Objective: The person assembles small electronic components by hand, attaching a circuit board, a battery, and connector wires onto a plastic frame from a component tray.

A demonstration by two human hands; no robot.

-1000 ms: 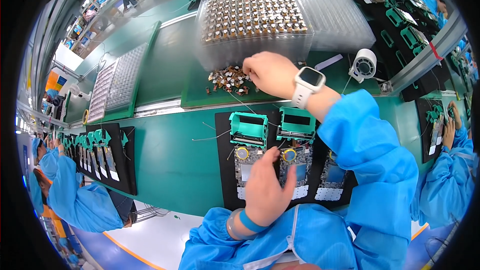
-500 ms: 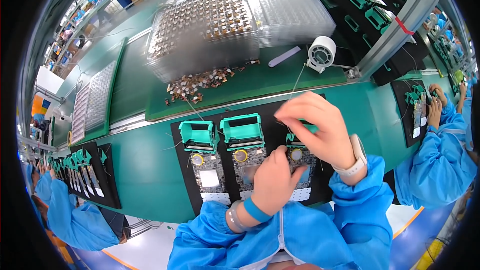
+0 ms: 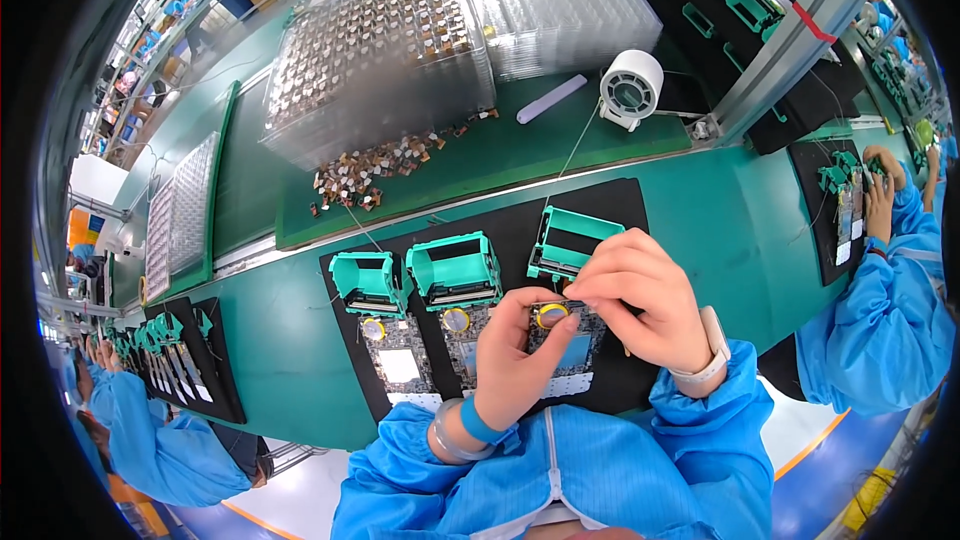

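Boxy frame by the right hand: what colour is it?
Bright green; the boxy frame shows best in the head view.

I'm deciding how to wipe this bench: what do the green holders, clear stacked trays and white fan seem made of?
Green holders: probably rigid moulded plastic, satin, given the even colour and soft highlights.
Clear stacked trays: likely thin glossy plastic, being see-through with bright glints.
White fan: apparently smooth plastic, uniformly white; painted metal is possible.

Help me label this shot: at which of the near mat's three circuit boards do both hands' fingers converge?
The rightmost circuit board: the left hand and right hand converge at its upper end; the leftmost board and middle board lie farther left.
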